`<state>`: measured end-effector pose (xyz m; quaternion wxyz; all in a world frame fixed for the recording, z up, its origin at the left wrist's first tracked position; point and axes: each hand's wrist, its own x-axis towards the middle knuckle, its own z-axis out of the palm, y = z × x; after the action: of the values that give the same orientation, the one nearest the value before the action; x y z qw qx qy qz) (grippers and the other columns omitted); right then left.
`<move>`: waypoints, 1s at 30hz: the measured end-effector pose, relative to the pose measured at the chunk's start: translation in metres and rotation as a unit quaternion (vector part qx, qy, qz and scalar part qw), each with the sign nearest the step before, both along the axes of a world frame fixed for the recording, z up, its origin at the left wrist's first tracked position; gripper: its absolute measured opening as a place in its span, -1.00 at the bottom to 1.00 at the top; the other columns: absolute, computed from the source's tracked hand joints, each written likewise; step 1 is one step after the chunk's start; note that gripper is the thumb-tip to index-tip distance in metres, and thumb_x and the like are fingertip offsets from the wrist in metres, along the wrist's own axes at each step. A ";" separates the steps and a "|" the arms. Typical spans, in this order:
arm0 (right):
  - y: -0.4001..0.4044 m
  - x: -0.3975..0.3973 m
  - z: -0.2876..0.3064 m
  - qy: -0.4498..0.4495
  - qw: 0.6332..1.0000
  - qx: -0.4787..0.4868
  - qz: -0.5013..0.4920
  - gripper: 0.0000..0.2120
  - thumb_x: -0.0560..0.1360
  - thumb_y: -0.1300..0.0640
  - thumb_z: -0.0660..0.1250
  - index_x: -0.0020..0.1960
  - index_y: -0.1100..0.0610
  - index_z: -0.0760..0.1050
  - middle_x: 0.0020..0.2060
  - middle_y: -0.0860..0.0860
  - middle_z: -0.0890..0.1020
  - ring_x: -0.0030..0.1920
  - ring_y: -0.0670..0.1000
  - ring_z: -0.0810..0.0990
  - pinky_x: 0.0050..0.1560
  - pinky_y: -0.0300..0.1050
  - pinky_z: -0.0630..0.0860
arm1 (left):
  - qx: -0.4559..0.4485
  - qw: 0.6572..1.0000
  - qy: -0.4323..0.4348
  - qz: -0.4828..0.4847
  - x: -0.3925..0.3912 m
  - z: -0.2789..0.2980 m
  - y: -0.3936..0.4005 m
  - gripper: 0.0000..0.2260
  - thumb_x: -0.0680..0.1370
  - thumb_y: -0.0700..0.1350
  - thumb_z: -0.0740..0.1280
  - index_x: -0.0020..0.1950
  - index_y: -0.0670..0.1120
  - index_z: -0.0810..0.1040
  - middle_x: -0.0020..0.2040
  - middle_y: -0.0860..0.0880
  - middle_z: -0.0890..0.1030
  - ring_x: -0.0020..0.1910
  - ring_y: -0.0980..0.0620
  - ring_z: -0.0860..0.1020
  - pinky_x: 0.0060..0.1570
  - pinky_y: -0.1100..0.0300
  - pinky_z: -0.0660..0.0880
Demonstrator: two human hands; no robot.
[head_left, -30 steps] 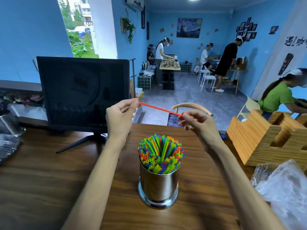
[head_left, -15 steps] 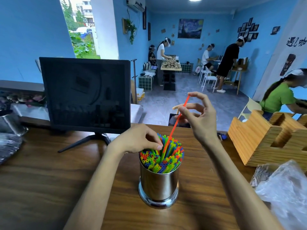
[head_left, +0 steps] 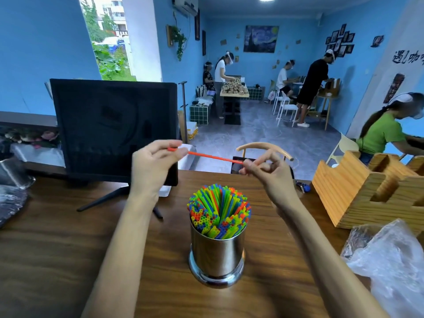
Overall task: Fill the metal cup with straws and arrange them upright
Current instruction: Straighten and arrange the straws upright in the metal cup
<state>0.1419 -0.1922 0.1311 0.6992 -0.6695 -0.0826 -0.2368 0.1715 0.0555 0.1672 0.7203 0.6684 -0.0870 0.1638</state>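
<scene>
Red plastic spans the gap between your hands: one red straw (head_left: 211,156) lies nearly level in the air, its left end pinched in your left hand (head_left: 151,164), its right end pinched between thumb and fingertips of your right hand (head_left: 270,174), whose other fingers curl loosely. Below and between your hands the metal cup (head_left: 216,253) stands upright on the wooden desk (head_left: 57,260), packed with coloured straws (head_left: 219,211) that fan slightly above its rim. Behind your left hand stands a dark monitor (head_left: 112,127). To the right of your right hand sits a wooden holder (head_left: 371,191), with crinkled clear plastic bags (head_left: 390,267) nearer you.
</scene>
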 end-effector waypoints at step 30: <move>-0.009 0.034 -0.023 0.197 0.940 -0.255 0.115 -0.69 0.51 -0.02 0.50 -0.22 0.23 0.66 -0.43 -0.03 0.64 -0.42 -0.15 0.53 -0.34 -0.28 0.45 | 0.337 0.931 -0.041 -0.136 -0.004 -0.038 -0.029 -0.85 0.53 -0.04 0.50 0.09 0.04 0.70 -0.06 0.17 0.71 -0.02 0.33 0.62 -0.04 0.50 0.46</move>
<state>0.1762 -0.2008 0.1079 0.5300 -0.8445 -0.0769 0.0112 0.1676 0.0262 0.1296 0.4643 0.8460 -0.2567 0.0523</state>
